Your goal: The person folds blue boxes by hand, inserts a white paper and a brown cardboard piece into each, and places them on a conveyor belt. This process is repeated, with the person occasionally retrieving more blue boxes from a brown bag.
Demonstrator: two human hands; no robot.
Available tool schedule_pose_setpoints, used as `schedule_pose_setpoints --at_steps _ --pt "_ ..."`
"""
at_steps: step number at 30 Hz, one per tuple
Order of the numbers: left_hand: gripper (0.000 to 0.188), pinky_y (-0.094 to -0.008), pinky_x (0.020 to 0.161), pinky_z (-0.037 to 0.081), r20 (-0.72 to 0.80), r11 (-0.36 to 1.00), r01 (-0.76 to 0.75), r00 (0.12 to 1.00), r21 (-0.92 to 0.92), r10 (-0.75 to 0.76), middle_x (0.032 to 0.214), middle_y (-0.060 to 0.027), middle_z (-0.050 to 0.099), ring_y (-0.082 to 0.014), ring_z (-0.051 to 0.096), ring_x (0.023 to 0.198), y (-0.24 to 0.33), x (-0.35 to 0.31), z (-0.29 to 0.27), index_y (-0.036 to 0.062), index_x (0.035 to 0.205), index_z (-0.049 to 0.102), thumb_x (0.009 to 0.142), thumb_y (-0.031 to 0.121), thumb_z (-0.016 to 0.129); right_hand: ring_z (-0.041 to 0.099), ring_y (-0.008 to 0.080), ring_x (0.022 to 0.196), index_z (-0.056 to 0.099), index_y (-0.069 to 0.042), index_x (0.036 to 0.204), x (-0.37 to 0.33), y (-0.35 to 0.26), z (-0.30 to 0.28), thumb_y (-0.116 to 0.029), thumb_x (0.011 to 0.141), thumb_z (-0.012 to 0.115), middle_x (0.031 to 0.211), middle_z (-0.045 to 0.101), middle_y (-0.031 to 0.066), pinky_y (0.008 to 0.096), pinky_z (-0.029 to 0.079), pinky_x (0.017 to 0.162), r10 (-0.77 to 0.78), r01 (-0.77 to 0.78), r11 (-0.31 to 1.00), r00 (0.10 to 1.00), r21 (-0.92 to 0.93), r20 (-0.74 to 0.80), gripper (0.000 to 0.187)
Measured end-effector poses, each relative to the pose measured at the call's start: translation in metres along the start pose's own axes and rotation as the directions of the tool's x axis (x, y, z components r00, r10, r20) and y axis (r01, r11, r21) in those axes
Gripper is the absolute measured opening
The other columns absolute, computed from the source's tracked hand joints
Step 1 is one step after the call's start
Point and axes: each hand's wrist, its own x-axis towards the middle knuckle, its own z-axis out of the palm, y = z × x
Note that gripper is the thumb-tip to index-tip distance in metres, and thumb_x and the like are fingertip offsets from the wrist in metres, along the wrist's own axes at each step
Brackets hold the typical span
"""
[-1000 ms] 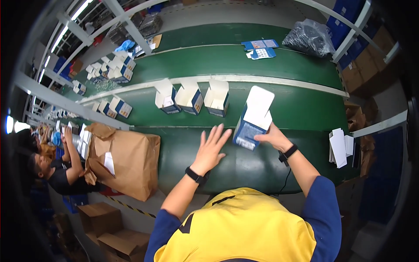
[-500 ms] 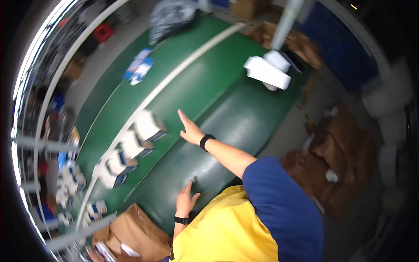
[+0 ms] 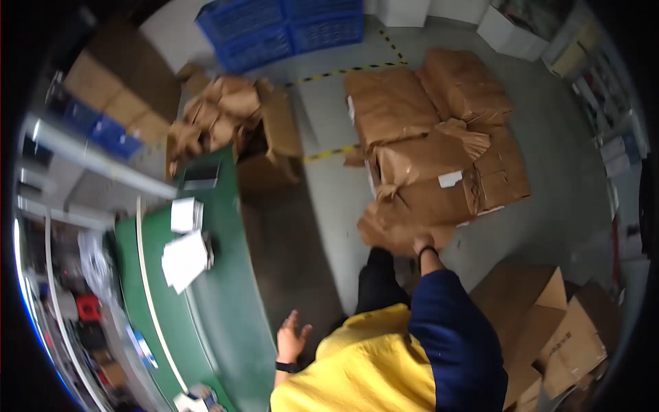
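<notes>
My right hand (image 3: 423, 243) reaches down at the near side of a pile of brown paper packages on the floor. Its fingers are blurred but look closed on a loose, crumpled piece of brown paper (image 3: 392, 225). Behind that paper lies a wrapped package (image 3: 429, 200) with a small white label. My left hand (image 3: 292, 336) hangs beside the edge of the green table (image 3: 237, 302), empty, fingers apart.
White stacked sheets or cards (image 3: 185, 261) lie on the table. Beyond its end stands a carton (image 3: 281, 137) stuffed with brown paper. Blue crates (image 3: 292, 31) are stacked at the back. Open cardboard boxes (image 3: 528, 323) stand at the near right. Striped tape (image 3: 333, 152) marks the floor.
The view has swung right from the table to the floor packages. My right hand has moved from above the table to the brown paper. My left hand is still open.
</notes>
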Motion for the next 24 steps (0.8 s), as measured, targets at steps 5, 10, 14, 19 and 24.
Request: schedule_pose_setpoints --at_steps 5,10,14,19,24 --pt "0.048 -0.0325 0.071 0.051 0.48 0.827 0.438 0.843 -0.351 -0.243 0.095 -0.0075 0.062 -0.0161 0.062 0.081 0.051 0.163 0.106 0.0013 0.115 0.055 0.076 0.024 0.07 0.057 0.0271 0.088 0.059 -0.008 0.097 0.116 0.058 -0.035 -0.024 0.083 0.051 0.096 0.06 0.0105 0.037 0.047 0.078 0.038 -0.023 0.947 0.999 0.32 -0.039 0.023" --pt "0.048 -0.0319 0.082 0.047 0.713 0.982 -0.16 0.7 0.099 0.042 0.105 -0.0118 0.061 -0.0221 0.06 0.096 0.157 0.375 0.26 0.0033 0.118 0.051 0.082 0.034 0.061 0.056 0.0325 0.095 0.057 -0.002 0.099 0.217 0.183 -0.083 -0.023 0.082 0.051 0.099 0.061 0.016 0.04 0.044 0.085 0.161 -0.099 0.948 0.97 0.302 -0.185 0.028" --pt "0.057 -0.0363 0.093 0.041 0.69 0.837 -0.505 0.529 -0.213 0.494 0.118 -0.0209 0.055 -0.0311 0.051 0.112 0.203 0.488 0.365 -0.0017 0.123 0.047 0.082 0.035 0.06 0.054 0.0187 0.099 0.053 -0.008 0.118 0.254 0.168 -0.142 -0.029 0.086 0.056 0.109 0.057 0.0064 0.0311 0.04 0.089 0.507 0.039 0.131 0.856 0.991 -0.101 0.038" --pt "0.048 -0.0329 0.102 0.032 0.733 0.972 0.0 0.657 -0.237 0.179 0.13 -0.0125 0.047 -0.0247 0.046 0.117 0.315 0.52 0.512 0.0048 0.13 0.043 0.089 0.025 0.054 0.05 0.0149 0.108 0.041 -0.007 0.131 0.279 0.23 -0.166 -0.033 0.083 0.061 0.123 0.051 0.0043 0.0316 0.037 0.094 0.164 -0.101 -0.194 0.977 0.976 0.134 0.059" --pt "0.044 -0.0331 0.103 0.031 0.38 0.323 -0.768 0.577 0.553 0.723 0.128 -0.0135 0.049 -0.023 0.047 0.116 0.24 0.597 0.602 0.002 0.128 0.044 0.09 0.023 0.052 0.049 0.015 0.108 0.046 -0.004 0.127 0.303 0.219 -0.175 -0.034 0.079 0.064 0.125 0.051 0.0057 0.0295 0.04 0.088 -0.13 -0.125 -0.143 0.986 0.982 0.107 0.06"
